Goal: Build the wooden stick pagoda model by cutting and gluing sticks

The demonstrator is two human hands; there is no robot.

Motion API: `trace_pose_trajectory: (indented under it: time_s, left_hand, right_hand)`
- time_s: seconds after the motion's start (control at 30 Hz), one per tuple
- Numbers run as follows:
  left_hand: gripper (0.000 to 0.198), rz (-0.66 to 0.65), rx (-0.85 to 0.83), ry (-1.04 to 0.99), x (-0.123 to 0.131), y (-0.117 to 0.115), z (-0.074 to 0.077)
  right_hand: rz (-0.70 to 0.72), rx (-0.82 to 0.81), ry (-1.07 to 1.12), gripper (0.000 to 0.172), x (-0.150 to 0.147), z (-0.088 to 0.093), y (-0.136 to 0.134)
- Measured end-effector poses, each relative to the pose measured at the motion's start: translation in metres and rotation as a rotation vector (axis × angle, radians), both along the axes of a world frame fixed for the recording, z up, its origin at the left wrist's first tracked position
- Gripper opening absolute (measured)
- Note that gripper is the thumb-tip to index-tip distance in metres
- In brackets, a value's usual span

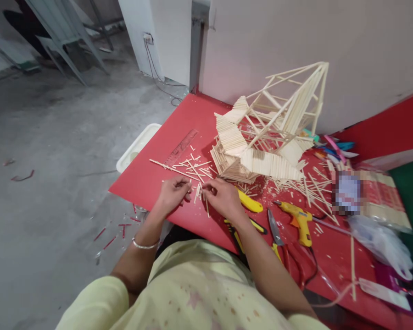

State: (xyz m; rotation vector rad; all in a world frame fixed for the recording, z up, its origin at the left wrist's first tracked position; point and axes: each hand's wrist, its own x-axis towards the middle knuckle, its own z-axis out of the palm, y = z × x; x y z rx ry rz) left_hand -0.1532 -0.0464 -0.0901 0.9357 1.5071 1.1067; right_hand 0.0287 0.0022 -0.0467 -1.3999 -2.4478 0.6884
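My left hand (175, 194) is over the near part of the red table, thumb and fingers pinched around what looks like a short wooden stick (190, 184). Just across from it, my right hand (223, 196) has its fingertips drawn together at a few cut sticks (197, 192); what it pinches, if anything, is too small to make out. Beyond both hands lies a loose pile of thin sticks (200, 170), with one long stick (158, 162) pointing left. A model built of wooden sticks (266, 158), with a layered base and a tall pointed frame, stands behind my right hand.
A clear ruler (181, 147) lies on the red table (141, 172). Right of my hand are a yellow cutter (250, 201), scissors (274, 228), a yellow glue gun (300, 220), red-handled pliers (296, 263) and a plastic bag (382, 243). A white wall (278, 41) rises behind.
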Motion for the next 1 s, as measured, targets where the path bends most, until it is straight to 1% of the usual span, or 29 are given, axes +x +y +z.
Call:
trace_pose_trajectory:
  time_s: [0.07, 0.13, 0.23, 0.37, 0.5, 0.53, 0.63, 0.73, 0.8, 0.9, 1.0]
  left_hand:
    - [0.026, -0.027, 0.008, -0.015, -0.001, 0.0, -0.003]
    - [0.025, -0.049, 0.024, -0.031, 0.0, 0.0, -0.005]
    - [0.023, -0.065, 0.03, -0.01, 0.002, 0.0, -0.006]
    - [0.021, -0.05, 0.029, 0.025, 0.004, 0.0, -0.007]
    - [0.021, -0.034, 0.03, -0.004, 0.004, 0.001, -0.006]
    - [0.021, -0.03, 0.022, -0.009, 0.004, 0.001, -0.005]
    - [0.022, -0.02, -0.006, -0.024, 0.005, 0.001, -0.003]
    - [0.023, -0.01, 0.013, -0.031, 0.006, 0.0, -0.003]
    - [0.023, -0.003, 0.019, -0.009, 0.007, 0.0, -0.005]
    - [0.023, 0.005, 0.005, 0.014, 0.009, 0.001, -0.006]
    - [0.022, 0.047, 0.014, 0.012, 0.012, 0.002, -0.004]
  right_hand:
    - [0.036, -0.001, -0.041, 0.021, -0.005, -0.001, -0.003]
    - [0.051, 0.012, -0.086, 0.026, -0.008, -0.004, -0.003]
    - [0.071, 0.017, -0.133, 0.03, -0.009, -0.008, -0.001]
    - [0.093, 0.01, -0.158, 0.032, -0.008, -0.008, 0.003]
    - [0.118, -0.002, -0.163, 0.019, -0.009, -0.009, 0.003]
    - [0.12, -0.004, -0.162, 0.018, -0.009, -0.009, 0.003]
    - [0.111, 0.003, -0.165, 0.021, -0.01, -0.011, 0.002]
    - [0.094, 0.027, -0.184, 0.026, -0.009, -0.013, 0.003]
    - [0.092, 0.052, -0.205, 0.026, -0.009, -0.013, 0.005]
    - [0.119, 0.093, -0.245, 0.023, -0.009, -0.013, 0.011]
    - [0.173, 0.133, -0.286, 0.028, -0.009, -0.009, 0.018]
